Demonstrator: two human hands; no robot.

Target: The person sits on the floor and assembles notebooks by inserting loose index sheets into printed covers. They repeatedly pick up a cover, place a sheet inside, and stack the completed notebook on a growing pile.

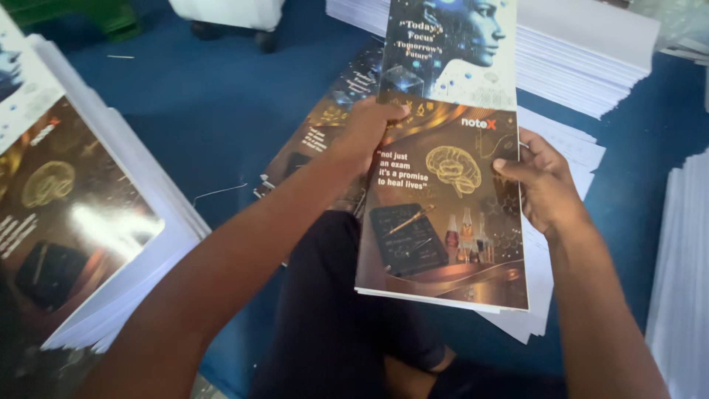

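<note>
Glossy printed notebook (443,199), held above the lap between both hands: left hand (365,129) fingers clamp its left edge, right hand (543,181) fingers grip the right edge. It looks light, bendy and slick; holding both edges seems safest.

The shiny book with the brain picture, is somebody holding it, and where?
Yes. Both hands hold the glossy printed cover with white pages under it: the left hand grips its left edge near the middle, the right hand grips its right edge.
</note>
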